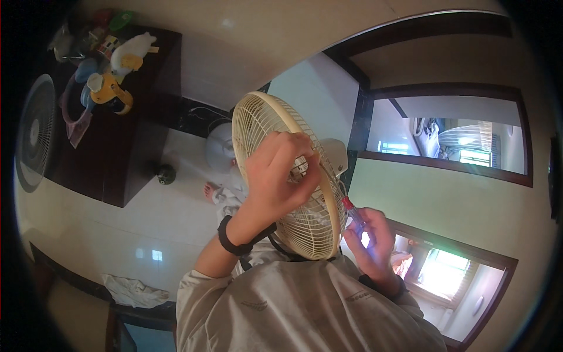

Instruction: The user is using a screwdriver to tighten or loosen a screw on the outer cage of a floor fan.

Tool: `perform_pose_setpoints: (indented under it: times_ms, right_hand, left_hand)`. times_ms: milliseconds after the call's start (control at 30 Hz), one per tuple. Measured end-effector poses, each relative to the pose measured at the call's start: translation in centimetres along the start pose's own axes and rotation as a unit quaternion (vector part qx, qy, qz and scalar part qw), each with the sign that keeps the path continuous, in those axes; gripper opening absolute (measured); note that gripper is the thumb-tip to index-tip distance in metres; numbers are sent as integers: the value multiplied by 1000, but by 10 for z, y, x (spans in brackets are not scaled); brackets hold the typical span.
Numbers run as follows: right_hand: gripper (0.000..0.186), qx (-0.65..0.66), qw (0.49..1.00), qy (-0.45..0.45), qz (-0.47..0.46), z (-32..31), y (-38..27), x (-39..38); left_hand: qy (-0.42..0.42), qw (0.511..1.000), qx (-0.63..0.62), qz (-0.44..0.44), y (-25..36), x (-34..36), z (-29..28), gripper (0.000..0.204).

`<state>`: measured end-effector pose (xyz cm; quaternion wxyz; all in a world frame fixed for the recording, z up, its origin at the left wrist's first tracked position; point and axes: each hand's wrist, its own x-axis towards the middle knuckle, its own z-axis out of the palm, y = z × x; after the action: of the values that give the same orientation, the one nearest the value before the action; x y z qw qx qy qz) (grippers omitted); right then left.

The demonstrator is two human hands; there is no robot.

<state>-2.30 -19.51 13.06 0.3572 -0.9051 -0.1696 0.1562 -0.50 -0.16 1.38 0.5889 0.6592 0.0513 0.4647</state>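
A fan head with a yellowed wire guard (311,234) stands upright before me, its rim running from top to bottom. My left hand (278,170) is curled at the guard, thumb and fingertips pinched together on the rim; a small part of what lies under the fingers is hidden. My right hand (375,240) is at the right side of the guard, closed round a screwdriver (355,218) with a clear handle and a red end. Its red end points up toward the guard; the shaft cannot be made out. Behind the guard is the fan's beige motor housing (333,154).
At the left, a dark wooden cabinet (146,117) bears toys, among them a white plush duck (132,54) and a yellow toy (108,94). Another round fan guard (36,132) leans beside it. A dark round object (166,173) and a white cloth (135,291) lie on the floor.
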Motion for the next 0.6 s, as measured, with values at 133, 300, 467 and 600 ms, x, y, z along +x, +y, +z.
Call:
perform_pose_setpoints:
  times_ms: [133,300,467,600]
  right_hand:
    - [20,-38,993,90,-70,0,8,-4]
    - [20,-145,975,60,-159,-8,13,-7]
    - [15,-128,986,3,-110,-6,16,-10]
    - [22,-33,999,1,-9,-7,7,-9]
  left_hand:
    - [-42,999,15,-28,6,-1,-5,25]
    - [-50,997,-3,-50,5,-4,-7,25]
    - [-46,998,2,-34,1,-6,-7,27]
    - [-55,998,-5,-31,4,-3,-9,28]
